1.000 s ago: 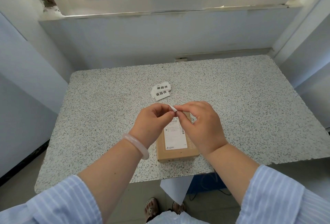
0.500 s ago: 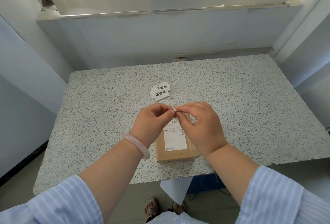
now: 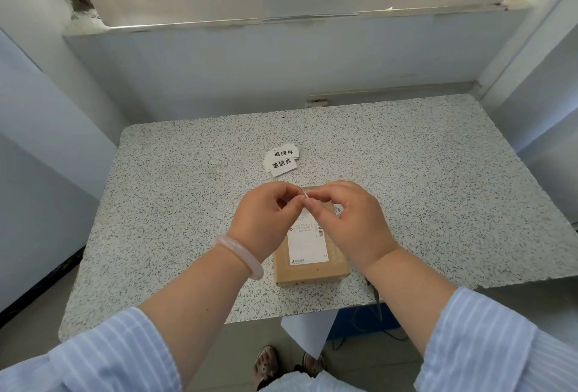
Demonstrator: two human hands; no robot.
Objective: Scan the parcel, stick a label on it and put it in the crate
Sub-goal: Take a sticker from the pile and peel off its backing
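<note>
A small brown cardboard parcel [image 3: 311, 269] with a white shipping label on top lies near the front edge of the speckled table [image 3: 175, 204]. Above its far end, my left hand [image 3: 266, 219] and my right hand [image 3: 353, 223] meet fingertip to fingertip, both pinching a small white label [image 3: 304, 194] between thumb and forefinger. Most of that label is hidden by my fingers. No scanner or crate is in view.
Several white labels with black print [image 3: 281, 158] lie in a small pile on the table beyond my hands. A wall with a ledge closes off the back. Below the table's front edge hang a white sheet [image 3: 308, 332] and a cable, beside something blue.
My hands stay pinched on the small label above the parcel, with only slight finger movement. The parcel and the label pile have not moved.
</note>
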